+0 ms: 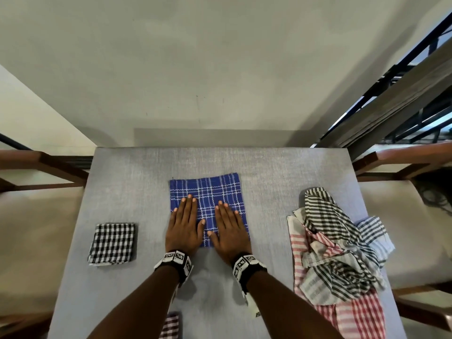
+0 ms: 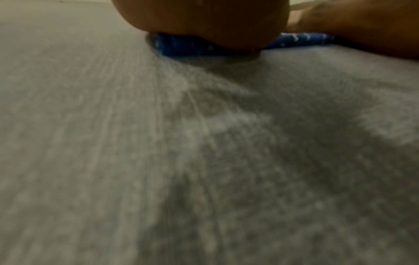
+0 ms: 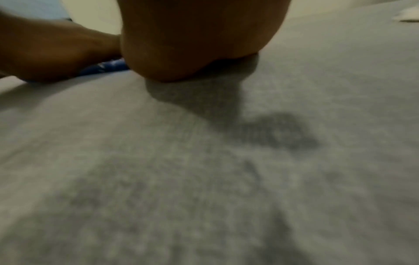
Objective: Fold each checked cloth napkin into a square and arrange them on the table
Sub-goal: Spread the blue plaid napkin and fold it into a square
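Both hands lie flat, fingers straight, pressing the blue napkin (image 1: 208, 206) at table centre. Left hand (image 1: 184, 226) covers its near-left part, right hand (image 1: 230, 228) its near-right; neither grips anything. Wrist views are blurred and only show palm heels down on cloth and the blue edge under them.

Progress, as a judgement: early-middle. The black napkin (image 1: 112, 242) sits folded square at the left, apart from the blue one. A small dark-red checked piece (image 1: 171, 325) shows at the near edge between the arms; looks folded, but it's cut off, so not sure. The blue napkin looks folded to a rough square, slightly taller than wide, now getting smoothed; may need one more fold, can't tell. The pile (image 1: 340, 260) on the right holds several unfolded napkins, black-striped, red-checked, grey-blue, tangled; count unclear. Most of the work is left there.

Room: table (image 1: 137, 182) has bare stretches behind the blue napkin, and between it and the black one. The pile reaches the right edge, part hanging near or over it, so pulling one out could drag others off. Chairs (image 1: 403, 162) stand on both sides.
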Tool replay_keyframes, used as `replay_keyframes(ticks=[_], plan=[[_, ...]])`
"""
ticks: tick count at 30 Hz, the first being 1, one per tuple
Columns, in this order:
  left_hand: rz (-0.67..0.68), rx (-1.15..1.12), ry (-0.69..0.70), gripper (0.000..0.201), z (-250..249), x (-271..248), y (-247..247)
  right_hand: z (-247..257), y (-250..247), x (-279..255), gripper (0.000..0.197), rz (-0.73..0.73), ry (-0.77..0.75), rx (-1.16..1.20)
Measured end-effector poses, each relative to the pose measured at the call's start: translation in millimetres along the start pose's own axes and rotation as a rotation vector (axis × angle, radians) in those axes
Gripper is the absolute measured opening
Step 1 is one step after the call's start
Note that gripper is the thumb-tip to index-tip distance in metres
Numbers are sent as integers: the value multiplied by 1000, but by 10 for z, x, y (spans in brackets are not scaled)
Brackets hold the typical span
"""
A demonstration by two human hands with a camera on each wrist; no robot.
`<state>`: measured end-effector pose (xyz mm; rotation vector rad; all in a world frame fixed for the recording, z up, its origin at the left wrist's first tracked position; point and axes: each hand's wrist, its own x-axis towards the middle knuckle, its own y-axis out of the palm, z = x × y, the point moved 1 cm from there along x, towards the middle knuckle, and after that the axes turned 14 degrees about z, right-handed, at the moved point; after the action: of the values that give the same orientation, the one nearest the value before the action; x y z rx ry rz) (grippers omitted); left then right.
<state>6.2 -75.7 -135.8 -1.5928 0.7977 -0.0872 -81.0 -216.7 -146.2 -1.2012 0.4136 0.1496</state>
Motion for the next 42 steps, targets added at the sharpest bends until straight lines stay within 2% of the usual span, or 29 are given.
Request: replay_keyframes(ticks=[4, 7, 8, 11, 13, 15, 18, 22, 26, 29, 32, 38, 42], plan=[[-3, -23, -21, 68, -5, -7, -35, -339, -119, -178, 74, -47, 197, -13], [-8, -27, -22, 69, -15, -14, -37, -336, -214, -232, 75, -104, 255, 55], [-11, -22, -23, 69, -8, -17, -29, -283, -250, -218, 75, -106, 227, 54], [-1, -15, -28, 69, -7, -17, -27, -3, -318, -105, 72, -41, -17, 17], [8, -4, -24, 69, -8, -6, -33, 171, -277, 20, 70, 25, -113, 41], [6, 8, -18, 68, 10, 2, -31, 216, -202, 93, 68, 65, -112, 38], [-2, 1, -2, 67, 27, -3, -19, -60, -142, 31, 69, 57, -73, -64], [0, -12, 18, 65, 30, -1, -8, -439, -236, -139, 70, 11, 83, -76], [13, -11, 2, 72, 15, -25, -53, -291, -300, -139, 71, -20, 145, -37], [-10, -8, 57, 70, -129, -98, -78, -95, -310, -63, 66, 0, 69, -43], [44, -12, 116, 68, -210, -200, 51, 4, -174, -3, 66, 30, 62, -9], [59, -20, 5, 68, -83, -236, 131, -182, -139, -58, 70, 57, 40, -42], [76, -78, -78, 71, 95, -287, 88, -261, -184, -104, 72, 71, 90, 13]])
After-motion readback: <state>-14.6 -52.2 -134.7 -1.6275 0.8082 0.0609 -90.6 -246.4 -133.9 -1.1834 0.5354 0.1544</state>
